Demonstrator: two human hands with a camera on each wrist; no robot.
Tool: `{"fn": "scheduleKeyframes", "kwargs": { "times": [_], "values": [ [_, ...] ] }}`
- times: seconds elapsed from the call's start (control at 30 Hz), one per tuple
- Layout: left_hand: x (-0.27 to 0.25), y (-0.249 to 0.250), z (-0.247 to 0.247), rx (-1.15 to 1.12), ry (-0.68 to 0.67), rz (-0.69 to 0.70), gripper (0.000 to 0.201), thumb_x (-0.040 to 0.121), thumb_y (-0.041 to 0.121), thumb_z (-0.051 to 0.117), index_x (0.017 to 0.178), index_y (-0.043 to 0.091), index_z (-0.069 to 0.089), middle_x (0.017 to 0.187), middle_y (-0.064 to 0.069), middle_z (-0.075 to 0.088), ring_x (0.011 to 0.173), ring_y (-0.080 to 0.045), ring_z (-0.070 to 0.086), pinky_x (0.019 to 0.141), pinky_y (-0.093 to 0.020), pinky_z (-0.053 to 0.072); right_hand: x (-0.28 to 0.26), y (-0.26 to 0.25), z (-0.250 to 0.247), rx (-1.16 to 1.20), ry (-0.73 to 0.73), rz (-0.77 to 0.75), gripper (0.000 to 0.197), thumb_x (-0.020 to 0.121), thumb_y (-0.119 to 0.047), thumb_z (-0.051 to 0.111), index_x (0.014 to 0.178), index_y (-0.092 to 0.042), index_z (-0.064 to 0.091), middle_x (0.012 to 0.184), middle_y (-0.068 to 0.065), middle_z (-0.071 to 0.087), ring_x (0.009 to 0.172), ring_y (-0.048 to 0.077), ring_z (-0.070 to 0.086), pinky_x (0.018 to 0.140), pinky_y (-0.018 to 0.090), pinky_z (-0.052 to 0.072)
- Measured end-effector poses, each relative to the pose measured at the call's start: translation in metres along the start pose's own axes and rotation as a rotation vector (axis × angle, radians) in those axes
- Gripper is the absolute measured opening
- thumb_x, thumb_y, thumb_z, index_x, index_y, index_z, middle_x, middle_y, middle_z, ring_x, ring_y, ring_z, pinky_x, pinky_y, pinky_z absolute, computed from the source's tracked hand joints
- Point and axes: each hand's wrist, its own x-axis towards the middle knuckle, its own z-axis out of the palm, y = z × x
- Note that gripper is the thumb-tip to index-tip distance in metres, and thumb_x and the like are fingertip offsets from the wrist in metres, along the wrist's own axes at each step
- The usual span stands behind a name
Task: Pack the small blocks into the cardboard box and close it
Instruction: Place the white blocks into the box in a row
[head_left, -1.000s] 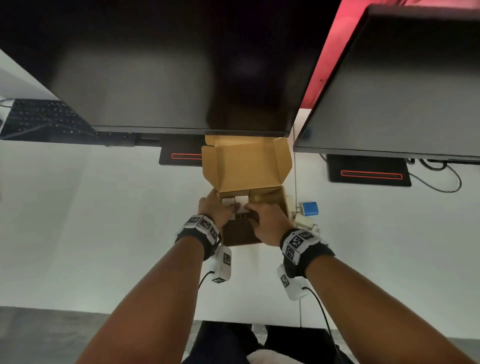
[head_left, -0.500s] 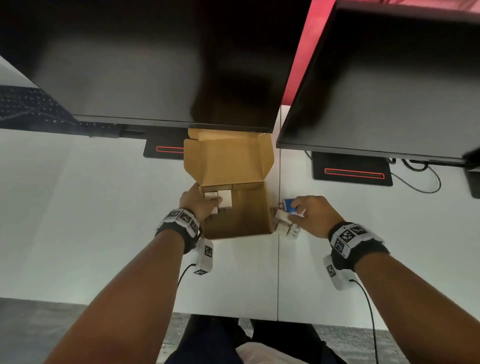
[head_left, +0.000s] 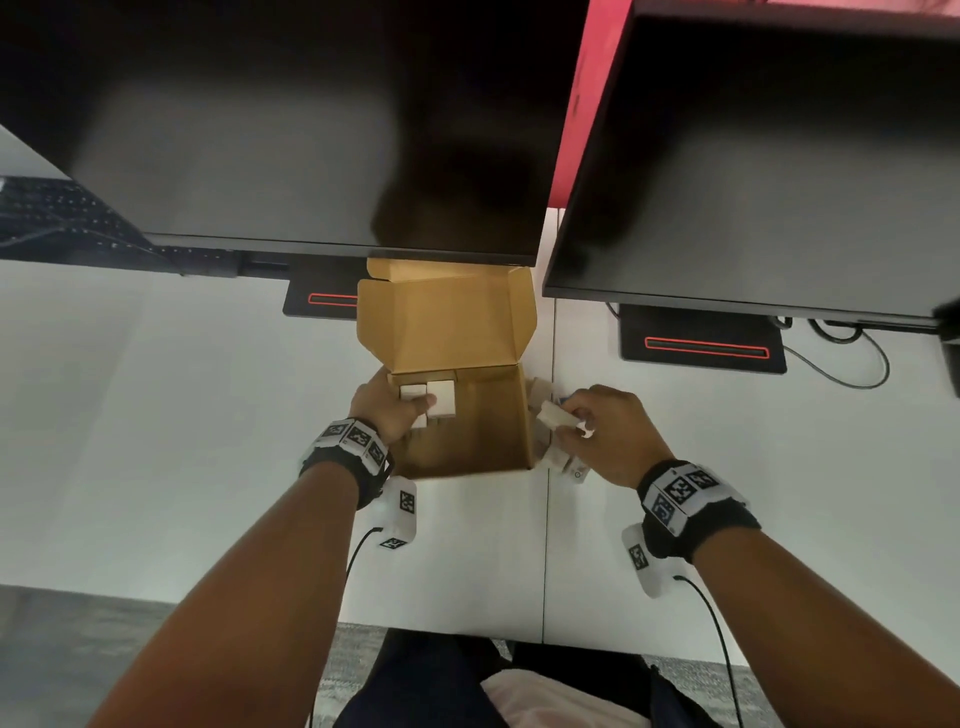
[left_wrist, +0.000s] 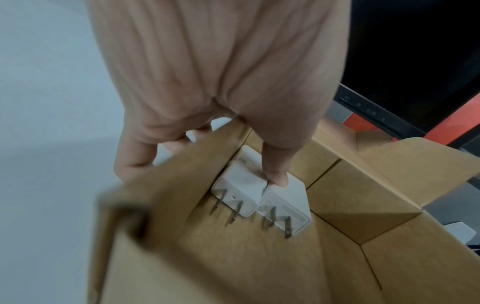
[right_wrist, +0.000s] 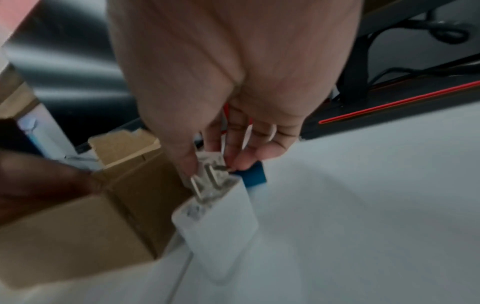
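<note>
Two small white plug blocks (left_wrist: 262, 197) sit side by side at the open brown cardboard box's (head_left: 483, 431) 10 o'clock corner. The left hand (head_left: 387, 410) pinches that wall, thumb on the blocks. At the box's 3 o'clock, the right hand (head_left: 605, 431) pinches another white plug block (right_wrist: 211, 171) above the white desk (head_left: 156, 415).

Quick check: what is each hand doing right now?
Left hand: grips the cardboard box wall, thumb pressing two white blocks inside.
Right hand: pinches a white block beside the box.
</note>
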Motion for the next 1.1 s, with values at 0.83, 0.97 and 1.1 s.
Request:
{"fn": "scheduleKeyframes", "kwargs": {
  "times": [0.83,0.97,1.1],
  "values": [
    [0.009,-0.003,0.0,0.073,-0.064,0.026,0.051,0.094,0.041,0.072,0.137,0.02,0.055,0.133,-0.01,0.073,0.128,-0.042,0.063,0.109,-0.052,0.051,0.051,-0.108,0.085,-0.118,0.021,0.167,0.016,0.096,-0.019,0.059,0.104,-0.006,0.06,0.099,0.013,0.067,0.09,0.029,0.069,0.08,0.04,0.06],
    [0.007,-0.001,0.0,0.073,-0.069,0.019,0.047,0.095,0.04,0.071,0.134,0.02,0.055,0.13,-0.01,0.073,0.123,-0.042,0.065,0.107,-0.055,0.053,0.05,-0.105,0.083,-0.075,0.013,0.15,0.015,0.093,-0.019,0.062,0.101,-0.007,0.06,0.097,0.011,0.066,0.088,0.025,0.067,0.082,0.037,0.06],
    [0.007,-0.001,-0.001,0.082,-0.064,0.024,0.053,0.091,0.044,0.074,0.135,0.02,0.056,0.131,-0.008,0.074,0.124,-0.041,0.066,0.107,-0.053,0.053,0.044,-0.102,0.066,-0.099,-0.032,0.126,0.014,0.095,-0.015,0.055,0.102,-0.004,0.06,0.1,0.014,0.063,0.092,0.026,0.063,0.084,0.035,0.056]
  ]
}}
